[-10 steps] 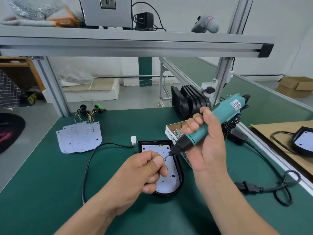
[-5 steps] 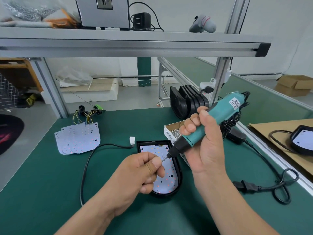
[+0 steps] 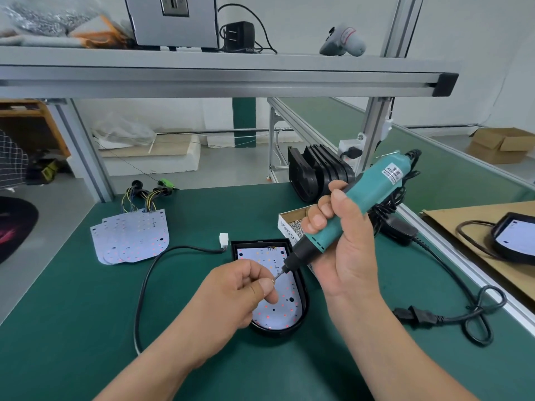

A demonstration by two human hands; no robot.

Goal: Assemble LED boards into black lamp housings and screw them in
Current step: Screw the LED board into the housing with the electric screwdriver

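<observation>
Green matte covering spreads over the surface (image 3: 72,328), where at the left a loose stack of LED boards (image 3: 130,238) lies flat: thin, pale lilac sheets with one rounded end, dotted with small red and dark spots, and with yellow and blue wires at their straight edge. A glossy black cable (image 3: 144,287) curves beside them to a white plastic connector (image 3: 223,241). The black lamp housing (image 3: 304,296), a shallow smooth tray with a rounded near end, sits in the middle, an LED board (image 3: 282,309) lying inside it. Above it the left hand (image 3: 240,293) pinches the thin metal bit (image 3: 278,276) between thumb and forefinger. The right hand (image 3: 341,256) is wrapped around a teal electric screwdriver (image 3: 373,192), tilted towards the left. Behind are a cardboard box of shiny screws (image 3: 292,224) and upright black housings (image 3: 315,175).
</observation>
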